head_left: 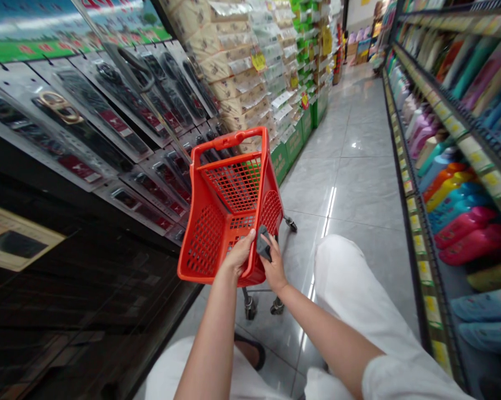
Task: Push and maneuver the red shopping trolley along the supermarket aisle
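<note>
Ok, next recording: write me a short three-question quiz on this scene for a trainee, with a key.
1. Multiple choice: what does the right hand hold?
A) a bottle
B) a belt
C) a grey cloth

2. True or false: the left hand is on the handle of the cart.

3. Fill in the missing word: in the picture, bottles line the ____ side of the aisle.

Key:
1. C, a grey cloth.
2. False; it is at the side of the cart, away from the handle.
3. right
</note>
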`<act>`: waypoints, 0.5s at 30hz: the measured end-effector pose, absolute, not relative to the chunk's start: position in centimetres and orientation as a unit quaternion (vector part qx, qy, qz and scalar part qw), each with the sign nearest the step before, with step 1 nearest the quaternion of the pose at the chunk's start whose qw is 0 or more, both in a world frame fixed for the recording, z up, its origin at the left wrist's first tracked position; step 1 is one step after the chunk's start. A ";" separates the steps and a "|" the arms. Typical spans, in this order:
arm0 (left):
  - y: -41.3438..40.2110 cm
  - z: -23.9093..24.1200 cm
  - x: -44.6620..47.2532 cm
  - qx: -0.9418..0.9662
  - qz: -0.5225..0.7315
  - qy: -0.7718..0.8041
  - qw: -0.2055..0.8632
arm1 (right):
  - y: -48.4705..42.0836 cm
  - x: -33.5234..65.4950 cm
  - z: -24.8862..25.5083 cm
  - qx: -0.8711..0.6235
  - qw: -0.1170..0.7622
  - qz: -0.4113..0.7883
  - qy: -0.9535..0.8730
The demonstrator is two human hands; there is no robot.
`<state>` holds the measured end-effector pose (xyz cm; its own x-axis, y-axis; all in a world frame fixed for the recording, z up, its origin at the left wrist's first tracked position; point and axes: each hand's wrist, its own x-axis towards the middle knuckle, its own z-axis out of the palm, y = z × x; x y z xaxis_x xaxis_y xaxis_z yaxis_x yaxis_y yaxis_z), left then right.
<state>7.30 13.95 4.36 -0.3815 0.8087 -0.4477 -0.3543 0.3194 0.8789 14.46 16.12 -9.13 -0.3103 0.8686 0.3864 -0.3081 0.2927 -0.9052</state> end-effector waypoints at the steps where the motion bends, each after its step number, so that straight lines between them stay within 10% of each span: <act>1: 13.9 4.5 7.4 0.182 0.549 0.620 0.530 | 16.1 14.5 -10.4 -0.250 0.534 0.561 -0.581; 15: 14.0 4.0 7.2 0.204 0.542 0.628 0.520 | 15.1 14.1 -9.2 -0.286 0.509 0.589 -0.559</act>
<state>7.16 13.99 3.98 -0.3767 0.8197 -0.4316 -0.3065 0.3294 0.8931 14.10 15.08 -9.20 -0.3179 0.9195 0.2314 -0.2799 0.1422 -0.9494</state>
